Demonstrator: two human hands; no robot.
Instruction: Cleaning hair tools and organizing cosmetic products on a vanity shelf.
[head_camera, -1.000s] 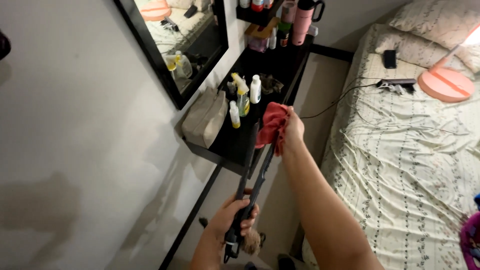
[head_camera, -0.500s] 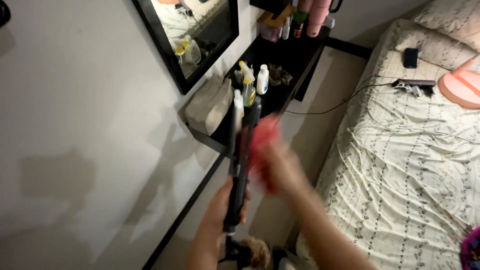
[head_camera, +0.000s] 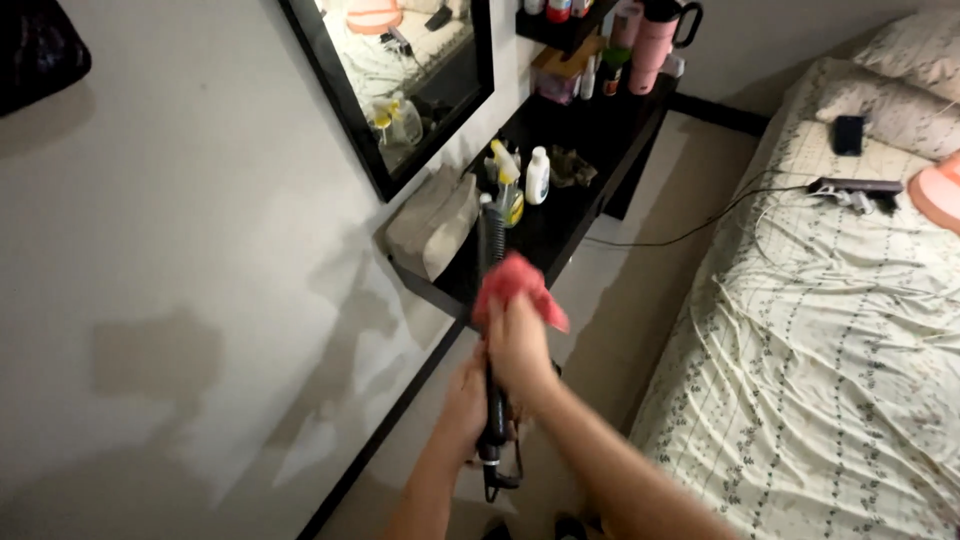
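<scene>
My left hand (head_camera: 466, 400) grips the lower handle of a black hair straightener (head_camera: 491, 330), held upright in front of me with its tip near the shelf. My right hand (head_camera: 519, 345) holds a red cloth (head_camera: 512, 287) pressed around the tool's shaft just above my left hand. The cloth bunches over the middle of the straightener and hides that part. A short cord loop hangs from the handle's bottom end.
A black wall shelf (head_camera: 585, 120) carries a beige pouch (head_camera: 432, 222), spray bottles (head_camera: 508, 185) and a pink tumbler (head_camera: 655, 40). A black-framed mirror (head_camera: 405, 75) hangs above. A bed (head_camera: 830, 340) with patterned sheet lies right, holding a phone (head_camera: 849, 133) and power strip (head_camera: 855, 187).
My right hand slid the red cloth down the straightener from near its tip towards my left hand. The tool swung upright, and the view shifted slightly.
</scene>
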